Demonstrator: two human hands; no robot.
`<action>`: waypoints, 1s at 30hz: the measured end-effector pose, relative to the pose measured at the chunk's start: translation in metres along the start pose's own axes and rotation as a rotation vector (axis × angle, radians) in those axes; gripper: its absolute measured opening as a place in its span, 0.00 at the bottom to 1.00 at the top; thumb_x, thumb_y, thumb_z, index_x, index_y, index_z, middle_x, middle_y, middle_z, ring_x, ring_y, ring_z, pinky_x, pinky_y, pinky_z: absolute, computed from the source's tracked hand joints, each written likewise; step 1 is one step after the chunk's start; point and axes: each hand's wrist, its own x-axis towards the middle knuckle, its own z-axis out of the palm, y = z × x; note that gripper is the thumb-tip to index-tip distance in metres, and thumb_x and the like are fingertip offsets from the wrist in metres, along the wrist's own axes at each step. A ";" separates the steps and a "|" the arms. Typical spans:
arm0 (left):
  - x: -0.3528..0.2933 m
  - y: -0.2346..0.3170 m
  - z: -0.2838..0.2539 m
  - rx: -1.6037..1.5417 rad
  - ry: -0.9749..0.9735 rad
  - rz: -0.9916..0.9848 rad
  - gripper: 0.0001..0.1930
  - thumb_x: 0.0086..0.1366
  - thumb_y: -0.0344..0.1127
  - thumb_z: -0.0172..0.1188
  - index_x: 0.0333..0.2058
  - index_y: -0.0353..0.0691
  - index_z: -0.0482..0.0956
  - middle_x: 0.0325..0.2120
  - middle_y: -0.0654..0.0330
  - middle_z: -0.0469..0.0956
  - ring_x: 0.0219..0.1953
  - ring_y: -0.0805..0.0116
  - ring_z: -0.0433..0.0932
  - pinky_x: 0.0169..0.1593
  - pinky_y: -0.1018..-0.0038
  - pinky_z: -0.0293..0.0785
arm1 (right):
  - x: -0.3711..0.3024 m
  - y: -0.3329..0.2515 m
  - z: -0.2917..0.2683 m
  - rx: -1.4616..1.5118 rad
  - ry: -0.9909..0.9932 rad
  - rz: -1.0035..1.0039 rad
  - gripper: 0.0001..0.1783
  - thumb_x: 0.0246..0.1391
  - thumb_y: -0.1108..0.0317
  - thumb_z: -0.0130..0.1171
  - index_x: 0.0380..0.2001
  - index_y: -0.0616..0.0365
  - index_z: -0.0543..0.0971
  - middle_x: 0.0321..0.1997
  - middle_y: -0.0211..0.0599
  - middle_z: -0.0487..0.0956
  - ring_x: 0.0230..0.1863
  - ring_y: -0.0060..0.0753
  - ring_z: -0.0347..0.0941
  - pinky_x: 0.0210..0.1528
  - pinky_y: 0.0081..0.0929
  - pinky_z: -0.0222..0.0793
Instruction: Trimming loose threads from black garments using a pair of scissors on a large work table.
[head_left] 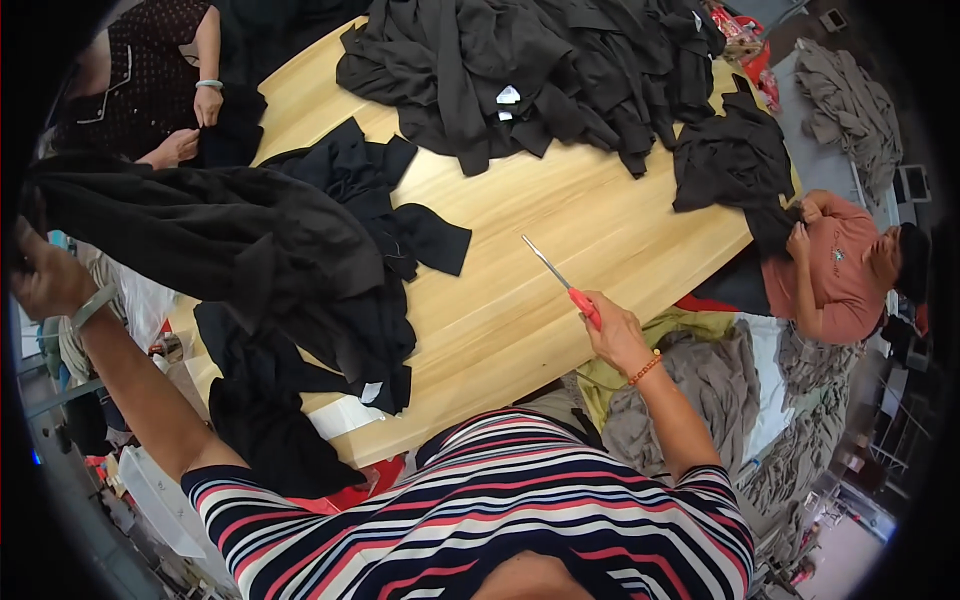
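- Evidently, the work stood partway through a single piece: the charcoal garment (pixel 280 235) hung stretched across the left of the frame, neither laid flat nor set aside.
- The left hand (pixel 55 275), at the far left rim, had its grip clamped on one end of that garment; dimness there hid the exact finger placement.
- The right hand (pixel 620 340), right of centre, had its grip closed around the red-handled tool (pixel 577 298). Its slim metal shaft pointed to the upper left over the pale wood surface (pixel 480 330), apart from any cloth.
- Beneath the lifted piece, black garments (pixel 265 420) lay loosely at the left, partly over the near edge; whether these were finished I could not tell.
- Much seemed left: a large heap of dark garments (pixel 590 70) filled the top of the frame, rumpled and unsorted.
- Co-workers at upper left (pixel 140 80) and right (pixel 835 255) each handled dark cloth; no neatly folded stack showed that anything was complete.
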 end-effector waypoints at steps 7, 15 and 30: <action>-0.074 0.140 0.006 -0.462 -0.239 -0.397 0.16 0.65 0.40 0.60 0.35 0.28 0.81 0.30 0.58 0.84 0.31 0.75 0.81 0.38 0.81 0.75 | 0.005 0.018 -0.019 0.031 0.026 0.019 0.19 0.54 0.70 0.54 0.51 0.54 0.71 0.39 0.52 0.78 0.42 0.56 0.75 0.42 0.41 0.72; -0.177 0.156 0.035 -0.636 -0.544 -0.532 0.15 0.66 0.42 0.58 0.36 0.33 0.79 0.30 0.60 0.80 0.32 0.75 0.76 0.38 0.79 0.72 | -0.007 0.036 -0.020 0.023 0.077 0.036 0.15 0.54 0.69 0.52 0.47 0.54 0.72 0.41 0.48 0.78 0.43 0.53 0.75 0.43 0.44 0.71; -0.343 0.325 -0.077 -0.419 -1.550 0.519 0.40 0.48 0.52 0.65 0.60 0.45 0.64 0.61 0.54 0.61 0.68 0.52 0.48 0.65 0.36 0.30 | -0.005 0.042 -0.019 0.030 0.044 0.070 0.19 0.53 0.71 0.53 0.50 0.55 0.71 0.42 0.51 0.78 0.45 0.55 0.75 0.46 0.41 0.72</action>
